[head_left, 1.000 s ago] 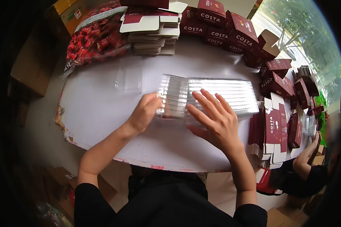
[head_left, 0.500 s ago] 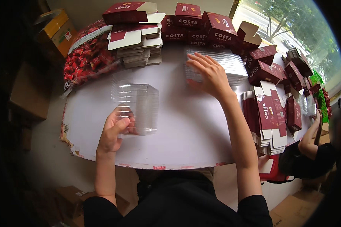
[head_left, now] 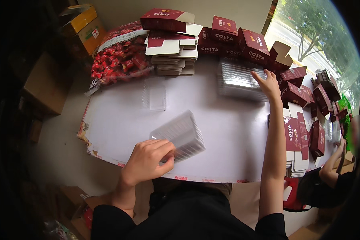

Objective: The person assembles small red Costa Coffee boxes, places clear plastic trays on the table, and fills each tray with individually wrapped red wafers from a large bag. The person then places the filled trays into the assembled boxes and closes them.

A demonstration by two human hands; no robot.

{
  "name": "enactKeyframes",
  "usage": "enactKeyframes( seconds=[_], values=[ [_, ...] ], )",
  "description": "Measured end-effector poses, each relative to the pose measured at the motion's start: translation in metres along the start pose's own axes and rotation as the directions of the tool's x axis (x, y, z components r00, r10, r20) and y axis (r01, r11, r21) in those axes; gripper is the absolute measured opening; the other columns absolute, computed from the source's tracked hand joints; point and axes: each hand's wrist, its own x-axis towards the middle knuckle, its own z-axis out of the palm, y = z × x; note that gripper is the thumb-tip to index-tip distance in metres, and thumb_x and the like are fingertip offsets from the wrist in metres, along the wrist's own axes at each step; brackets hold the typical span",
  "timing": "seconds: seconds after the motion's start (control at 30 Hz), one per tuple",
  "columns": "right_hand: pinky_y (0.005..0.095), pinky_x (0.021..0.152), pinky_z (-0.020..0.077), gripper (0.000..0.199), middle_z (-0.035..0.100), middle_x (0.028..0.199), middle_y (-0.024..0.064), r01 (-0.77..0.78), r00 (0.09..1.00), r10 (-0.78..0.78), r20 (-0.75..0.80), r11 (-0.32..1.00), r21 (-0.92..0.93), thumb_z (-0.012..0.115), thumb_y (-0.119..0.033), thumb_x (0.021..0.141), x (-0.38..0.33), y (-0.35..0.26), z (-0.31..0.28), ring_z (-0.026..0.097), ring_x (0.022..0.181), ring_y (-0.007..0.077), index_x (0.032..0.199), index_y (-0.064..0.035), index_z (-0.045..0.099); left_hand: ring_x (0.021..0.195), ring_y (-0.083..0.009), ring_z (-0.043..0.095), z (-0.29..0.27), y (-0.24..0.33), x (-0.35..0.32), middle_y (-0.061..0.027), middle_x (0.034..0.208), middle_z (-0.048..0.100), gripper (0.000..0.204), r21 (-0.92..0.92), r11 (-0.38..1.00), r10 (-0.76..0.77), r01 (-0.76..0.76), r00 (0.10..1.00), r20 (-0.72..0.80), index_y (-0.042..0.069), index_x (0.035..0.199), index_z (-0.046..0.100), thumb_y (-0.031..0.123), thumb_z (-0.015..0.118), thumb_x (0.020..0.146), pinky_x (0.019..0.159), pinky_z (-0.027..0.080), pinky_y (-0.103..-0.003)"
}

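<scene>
My left hand [head_left: 150, 160] is closed on the near left corner of a clear ribbed plastic tray [head_left: 184, 134]. That tray sits at a slant above the near middle of the table, slightly blurred. Farther off to the left, a second clear tray [head_left: 154, 98] lies on the white tabletop. My right hand [head_left: 269, 86] reaches to the right end of a stack of clear plastic trays [head_left: 238, 80]. Its thumb and fingers are spread apart over the end of the stack, and some fingertips are hard to make out.
A bag of red-wrapped sweets [head_left: 120, 64] lies at the back left, beside stacked flat cartons [head_left: 174, 60]. Dark red boxes [head_left: 254, 46] line the back. More flat cartons [head_left: 296, 136] stand at the right. Another person's arm [head_left: 332, 166] shows at far right.
My left hand has brought its tray nearer and turned it aslant. My right hand has slid from the top of the stack to its right end. The whole view has shifted.
</scene>
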Motion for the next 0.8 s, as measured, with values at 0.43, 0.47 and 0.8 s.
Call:
enactKeyframes(
  seconds=[0.43,0.47,0.8],
  values=[
    [0.0435,0.087,0.0451,0.081,0.036,0.138,0.0178,0.535,0.790,-0.543,0.285,0.837,0.113,0.060,-0.063,0.071,-0.171,-0.090,-0.010,0.049,0.108,0.0346,0.129,-0.0088,0.047,0.136,-0.0420,0.010,0.070,-0.016,-0.109,-0.0257,0.144,0.017,0.008,-0.952,0.242,0.097,-0.185,0.981,-0.165,0.005,0.084,0.056,0.012,0.057,0.079,0.105,0.007,-0.060],
    [0.0439,0.086,0.0455,0.081,0.036,0.137,0.0198,0.589,0.748,-0.600,0.285,0.797,0.133,0.059,-0.063,0.071,-0.182,-0.096,-0.007,0.049,0.106,0.0353,0.129,-0.0079,0.046,0.136,-0.0418,0.011,0.074,-0.019,-0.125,-0.0250,0.144,0.017,0.012,-0.946,0.259,0.106,-0.196,0.979,-0.174,0.006,0.088,0.055,0.014,0.055,0.080,0.105,0.008,-0.060],
    [0.0461,0.086,0.0447,0.080,0.037,0.132,0.0214,0.827,0.263,-0.920,0.290,0.370,0.422,0.054,-0.066,0.073,-0.246,-0.253,0.055,0.050,0.102,0.0382,0.127,-0.0077,0.047,0.132,-0.0394,0.021,0.035,-0.027,-0.242,-0.0183,0.145,0.023,0.046,-0.823,0.052,-0.441,-0.566,0.726,-0.527,0.010,0.127,0.038,0.039,0.037,0.091,0.104,0.020,-0.059]
  ],
)
